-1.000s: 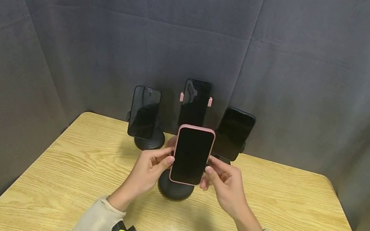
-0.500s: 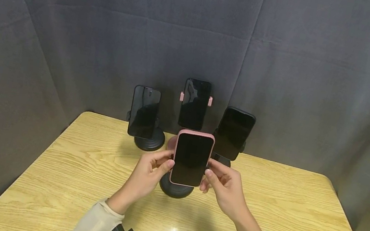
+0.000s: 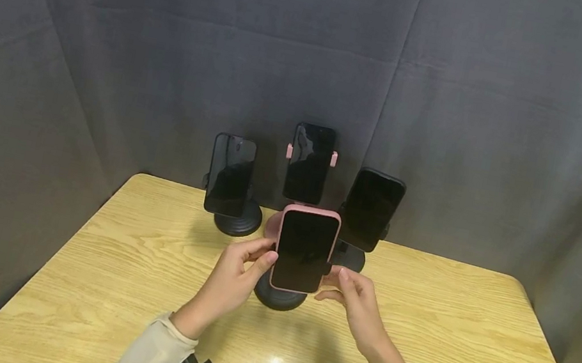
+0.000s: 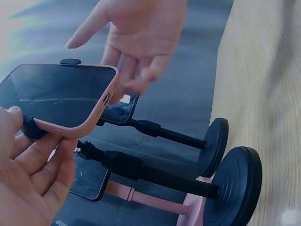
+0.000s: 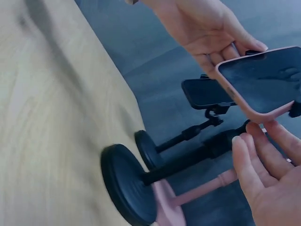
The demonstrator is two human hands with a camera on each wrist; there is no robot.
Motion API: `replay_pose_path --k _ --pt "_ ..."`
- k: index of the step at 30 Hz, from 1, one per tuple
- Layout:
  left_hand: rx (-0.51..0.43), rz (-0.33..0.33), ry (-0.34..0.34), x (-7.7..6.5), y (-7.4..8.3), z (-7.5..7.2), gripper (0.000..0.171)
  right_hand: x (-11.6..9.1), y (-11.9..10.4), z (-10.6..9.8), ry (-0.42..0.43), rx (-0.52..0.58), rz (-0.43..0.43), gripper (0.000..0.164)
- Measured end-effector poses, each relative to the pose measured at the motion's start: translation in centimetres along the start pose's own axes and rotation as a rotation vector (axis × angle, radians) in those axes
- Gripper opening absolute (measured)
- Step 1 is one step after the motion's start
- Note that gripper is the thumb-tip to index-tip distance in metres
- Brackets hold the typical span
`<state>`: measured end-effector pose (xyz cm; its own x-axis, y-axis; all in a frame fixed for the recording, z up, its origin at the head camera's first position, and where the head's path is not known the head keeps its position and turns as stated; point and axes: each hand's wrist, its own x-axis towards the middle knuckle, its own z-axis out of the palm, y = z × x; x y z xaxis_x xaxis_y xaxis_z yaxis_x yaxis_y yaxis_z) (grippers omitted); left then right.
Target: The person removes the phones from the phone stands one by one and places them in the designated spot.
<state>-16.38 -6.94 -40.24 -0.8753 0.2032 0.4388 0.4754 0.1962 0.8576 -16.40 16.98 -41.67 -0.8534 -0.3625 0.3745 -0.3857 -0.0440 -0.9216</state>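
A smartphone in a pink case stands upright in the clamp of a black phone stand, screen facing me. One black clamp pad shows at its far edge in the left wrist view. My left hand grips the phone's left side, thumb at the front edge and fingers behind. My right hand is beside the phone's right edge, thumb lifted off and fingers loosely bent, with nothing held. In the right wrist view its fingertips are right by the case's edge.
Behind stand three more phones on stands: a black one at left, one in a pink stand in the middle and a tilted one at right. A grey curtain hangs behind the wooden table.
The phone and its stand top have come down slightly, uncovering the middle phone's lower edge. My right hand has let go of the phone's right side, its thumb coming away.
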Motion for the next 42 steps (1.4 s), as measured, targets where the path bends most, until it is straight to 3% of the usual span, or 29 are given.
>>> replay_pose_path --k 7,11,14,21,35,42 --pt "0.019 0.021 0.005 -0.1 0.0 0.0 0.027 0.8 1.0 1.1 -0.205 0.366 0.148 0.063" --pt "0.026 0.026 0.003 -0.1 0.2 0.1 0.027 1.0 1.5 1.7 -0.243 0.611 0.211 0.063" --pt "0.031 0.022 0.004 -0.1 0.2 0.1 0.027 1.0 1.7 2.1 -0.235 0.703 0.260 0.060" --pt "0.021 0.034 -0.002 -0.1 0.6 0.0 0.026 1.6 1.5 2.9 -0.245 0.767 0.322 0.050" --pt "0.080 0.019 -0.011 -0.1 0.6 0.0 0.024 3.2 2.2 3.0 -0.477 0.903 0.285 0.048" --pt "0.134 0.029 0.000 -0.1 0.8 0.0 0.023 3.4 2.0 3.1 -0.499 0.945 0.296 0.044"
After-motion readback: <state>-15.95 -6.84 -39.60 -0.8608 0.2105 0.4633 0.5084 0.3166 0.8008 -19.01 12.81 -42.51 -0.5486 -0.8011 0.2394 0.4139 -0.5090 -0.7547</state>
